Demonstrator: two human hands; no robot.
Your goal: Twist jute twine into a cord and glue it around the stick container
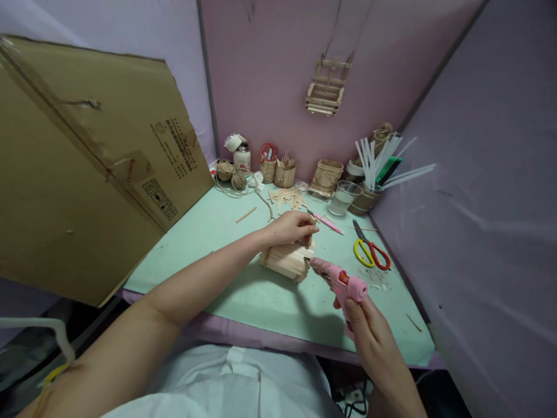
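Observation:
My right hand (369, 325) is wrapped round the handle of a pink hot glue gun (337, 280). Its nozzle points left and meets the right end of a small craft stick box (287, 261), made of pale wooden sticks laid side by side. Over the far side of that box, my left hand (293, 226) is closed, its fingers curled down at the far right corner. Part of its grip is hidden behind the knuckles. Just beyond the left fingers lies a pink-handled craft knife or tweezers (326, 222); I cannot tell which.
Scissors (369, 247) with yellow and red handles lie at right. Loose sticks (287, 198), a clear plastic cup (343, 197), glue sticks (374, 162) and twine balls (230, 174) line the back. A large cardboard sheet (104, 157) leans at left. A small wooden swing (326, 90) hangs behind.

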